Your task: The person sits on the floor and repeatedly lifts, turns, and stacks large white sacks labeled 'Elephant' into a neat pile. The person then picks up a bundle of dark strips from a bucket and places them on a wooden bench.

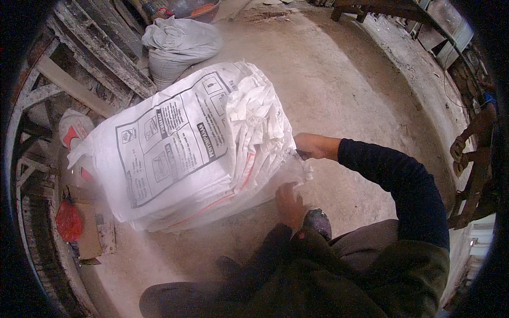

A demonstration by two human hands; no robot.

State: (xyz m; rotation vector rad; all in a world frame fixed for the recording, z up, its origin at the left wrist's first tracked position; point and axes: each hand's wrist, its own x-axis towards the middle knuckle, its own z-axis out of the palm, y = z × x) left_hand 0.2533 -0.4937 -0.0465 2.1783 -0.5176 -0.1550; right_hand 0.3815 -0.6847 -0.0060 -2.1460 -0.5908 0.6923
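Observation:
A bulky bundle of white woven sacks (164,143) with black printing and thin red stripes rests on the floor before me. Its right end is a mass of crumpled, layered edges. At that end my right hand (315,146) is closed on the sack edge, its fingertips partly hidden; a small dark bit shows beside them, too little to name. Lower down, my left hand (289,204) reaches up to the loose lower corner, fingers bent against the plastic material and seemingly pinching it.
Behind the bundle stands a filled, tied grey-white sack (180,45), near a basin (193,9). Wooden beams (98,47) line the left side. Below them are a red plastic bag (69,220) and cardboard (90,228). My shoe (318,222) is close to my left hand.

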